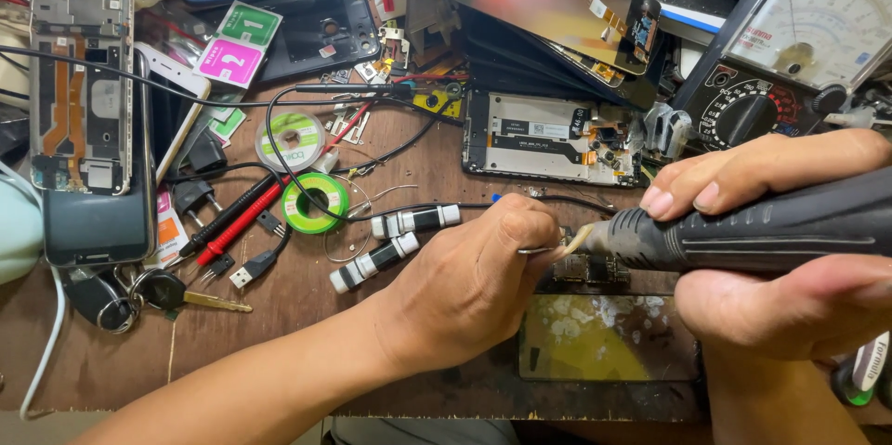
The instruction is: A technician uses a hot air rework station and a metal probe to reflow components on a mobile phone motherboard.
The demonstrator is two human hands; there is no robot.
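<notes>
My right hand point(780, 250) grips a thick black soldering-tool handle point(743, 231) that lies across the frame, its tip pointing left. That tip point(578, 241) meets a small circuit board point(585, 268) on a stained, yellowed work plate point(604, 343). My left hand point(474, 282) is closed around thin metal tweezers point(537, 250), whose points reach the same spot on the board. Most of the board is hidden by both hands.
An opened phone body point(553, 138) lies just behind the board. An analog multimeter point(790, 45) stands at the back right. Red and black probes point(237, 213), solder-wick reels point(316, 202), keys point(167, 292), another opened phone point(79, 83) and loose cables crowd the left of the wooden bench.
</notes>
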